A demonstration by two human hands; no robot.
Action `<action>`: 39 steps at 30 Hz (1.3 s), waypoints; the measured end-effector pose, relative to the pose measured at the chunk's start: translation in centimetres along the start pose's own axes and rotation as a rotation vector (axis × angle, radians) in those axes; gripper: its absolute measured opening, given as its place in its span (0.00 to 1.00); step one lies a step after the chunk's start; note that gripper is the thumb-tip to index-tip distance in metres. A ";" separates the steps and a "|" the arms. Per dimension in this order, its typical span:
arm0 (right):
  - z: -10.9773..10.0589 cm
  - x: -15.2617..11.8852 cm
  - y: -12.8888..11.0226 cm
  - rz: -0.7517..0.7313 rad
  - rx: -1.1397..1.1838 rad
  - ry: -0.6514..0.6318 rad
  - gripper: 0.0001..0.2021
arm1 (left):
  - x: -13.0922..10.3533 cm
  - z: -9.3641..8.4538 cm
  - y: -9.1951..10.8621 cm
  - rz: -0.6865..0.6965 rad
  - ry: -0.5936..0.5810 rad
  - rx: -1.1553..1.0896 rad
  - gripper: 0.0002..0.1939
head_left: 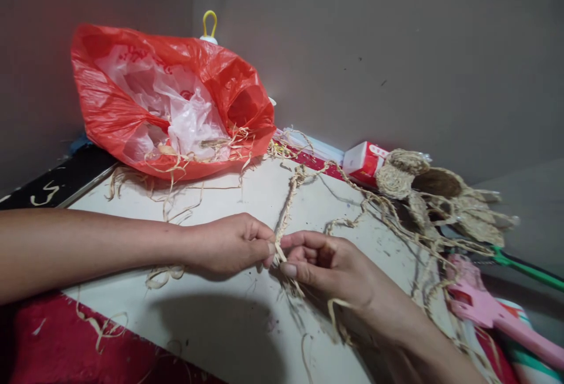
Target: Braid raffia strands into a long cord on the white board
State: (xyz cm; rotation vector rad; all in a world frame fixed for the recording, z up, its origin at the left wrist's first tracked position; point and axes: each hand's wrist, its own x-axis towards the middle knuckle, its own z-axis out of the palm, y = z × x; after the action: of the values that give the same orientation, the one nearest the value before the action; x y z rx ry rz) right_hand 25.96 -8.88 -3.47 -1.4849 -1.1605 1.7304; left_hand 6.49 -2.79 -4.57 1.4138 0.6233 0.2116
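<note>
Hands (220, 246) braiding straw (287, 208) over white board (211, 313), grey walls (374, 49) behind.

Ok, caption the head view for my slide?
Head view: two bare hands pinch a straw braid over a white board, beside an open red plastic bag.

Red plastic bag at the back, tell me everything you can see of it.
The red plastic bag looks thin, glossy and crumpled. It slumps open at the back left, its lower edge over the white work surface. Whitish, see-through plastic with red markings bunches inside. Pale, dry strands trail across its lower rim. Neither the left hand nor the right hand touches it.
</note>
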 end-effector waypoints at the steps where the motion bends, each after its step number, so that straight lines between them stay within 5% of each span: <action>1: -0.1 0.2 0.1 0.003 -0.002 -0.015 0.18 | 0.0 0.0 0.0 0.014 -0.003 -0.001 0.09; 10: -0.6 1.0 0.4 0.010 0.090 -0.119 0.12 | 0.1 0.2 0.5 0.006 -0.038 -0.009 0.12; 21: -0.5 0.7 0.2 0.061 0.065 -0.081 0.15 | 0.3 -0.1 0.1 0.078 -0.086 0.049 0.12; 33: 2.1 -0.5 -0.6 -0.225 -0.498 0.173 0.13 | 0.2 0.1 0.0 -0.004 -0.105 0.119 0.11; 39: 1.1 -0.5 -0.7 -0.046 -0.284 0.029 0.15 | -0.2 0.6 0.1 0.010 -0.019 0.139 0.13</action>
State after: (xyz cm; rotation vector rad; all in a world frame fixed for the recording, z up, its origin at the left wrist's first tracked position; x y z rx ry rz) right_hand 24.93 -9.24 -2.60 -1.6263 -1.4612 1.5572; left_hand 6.66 -3.34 -4.39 1.5515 0.6251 0.1657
